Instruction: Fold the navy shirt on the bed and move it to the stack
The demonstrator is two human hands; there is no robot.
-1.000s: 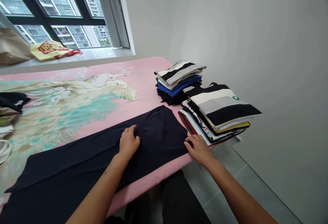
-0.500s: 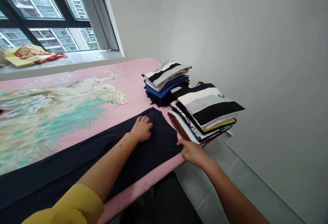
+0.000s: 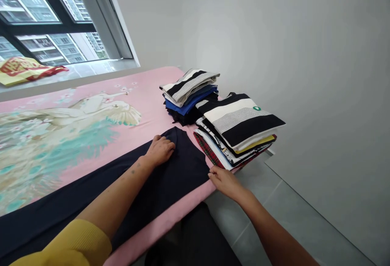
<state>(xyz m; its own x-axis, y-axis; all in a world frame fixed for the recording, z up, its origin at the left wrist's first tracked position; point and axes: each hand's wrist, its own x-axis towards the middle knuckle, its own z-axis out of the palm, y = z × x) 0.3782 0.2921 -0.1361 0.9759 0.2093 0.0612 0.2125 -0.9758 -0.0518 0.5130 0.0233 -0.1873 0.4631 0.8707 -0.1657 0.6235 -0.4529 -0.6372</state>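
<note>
Long navy trousers (image 3: 183,164) lie flat across the pink bedsheet, stretching from the lower left to the bed's near corner. My left hand (image 3: 160,151) rests on the cloth near its wide end, fingers curled down on it; how much fabric they grip is partly hidden. At the near corner of that end, my right hand (image 3: 224,180) pinches the edge of the trousers between thumb and fingers. Close beyond my right hand is a stack of folded clothes (image 3: 240,124), topped by a black, white and striped shirt.
A second folded pile (image 3: 190,91), with blue and black cloth under a striped piece, sits behind the first. The pink bedsheet (image 3: 152,91) carries a peacock print. A wall (image 3: 274,46) rises at the right, and a yellow and red bag (image 3: 24,71) lies on the windowsill.
The view has shifted slightly, so everything sits a little further left. My left hand keeps its place on the trousers, and my right hand stays at their corner.
</note>
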